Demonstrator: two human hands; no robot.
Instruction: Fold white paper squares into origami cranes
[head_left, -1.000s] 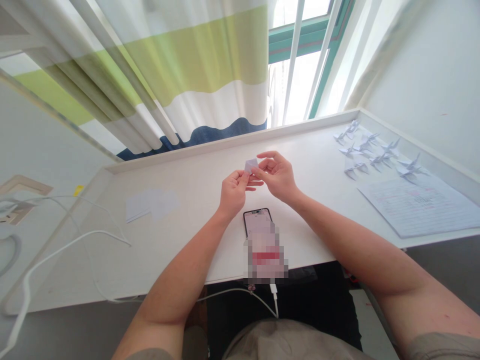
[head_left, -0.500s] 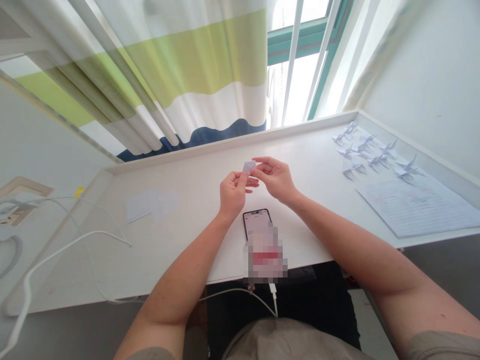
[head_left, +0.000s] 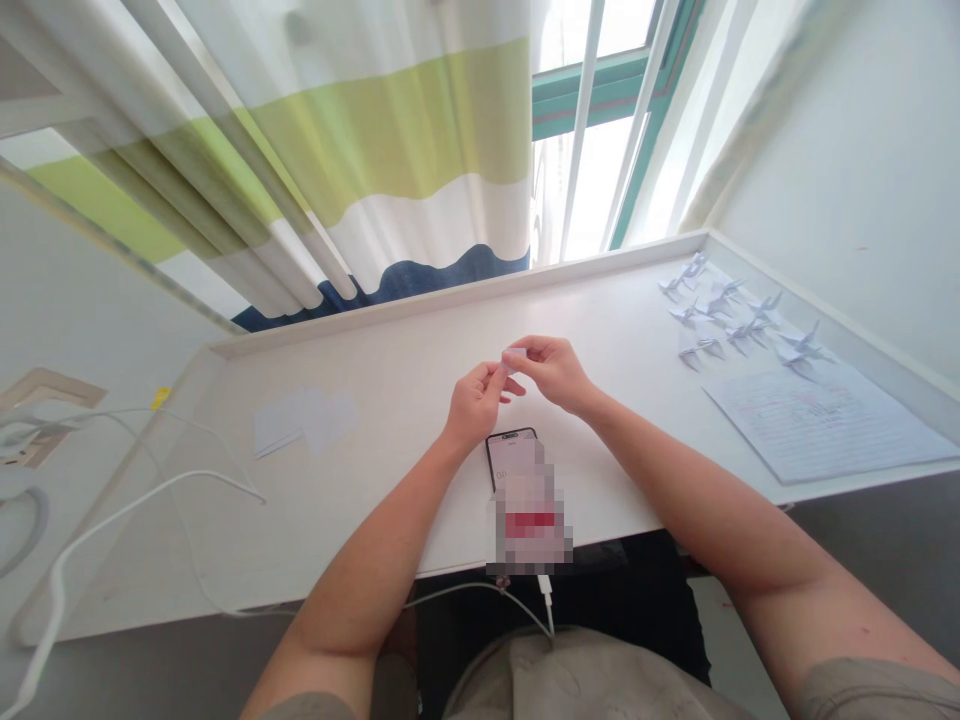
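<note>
A small folded piece of white paper [head_left: 513,358] is pinched between my two hands above the middle of the desk. My left hand [head_left: 477,402] grips its lower left side between thumb and fingers. From the right, my right hand [head_left: 553,368] holds its upper edge, and the fingers of both hands cover much of it. Just below my hands lies a phone [head_left: 517,458] with a lit screen, partly blurred out. Several folded white paper cranes [head_left: 726,300] stand grouped at the back right of the desk.
Loose white paper sheets [head_left: 279,424] lie on the left of the white desk [head_left: 405,500]. A written sheet [head_left: 817,425] rests near the right edge. White cables [head_left: 150,490] cross the left side, and a charging cable [head_left: 546,592] runs from the phone. Raised rims border the back.
My right hand has moved slightly down and closer to the left. Less of the folded paper shows between the fingers now. The camera view has shifted a little.
</note>
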